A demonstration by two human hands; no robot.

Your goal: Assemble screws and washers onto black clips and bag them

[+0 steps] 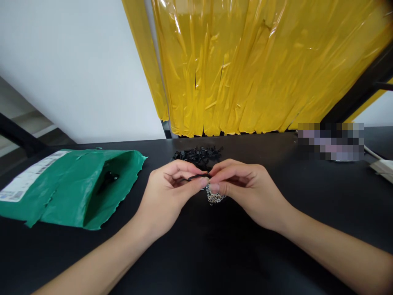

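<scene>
Left hand: our fingers pinch a thin black piece near frame centre.
Right hand: fingers at its end; we cannot tell their grasp.
Metal parts: just below centre.

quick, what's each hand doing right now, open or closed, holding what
Left hand: closed, pinching a thin black piece.
Right hand: closed in a pinch by that piece's end; whether it grips anything is hidden.

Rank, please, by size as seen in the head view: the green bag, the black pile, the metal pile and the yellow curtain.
1. Yellow curtain
2. Green bag
3. Black pile
4. Metal pile, visible part only; the right hand covers some
</scene>
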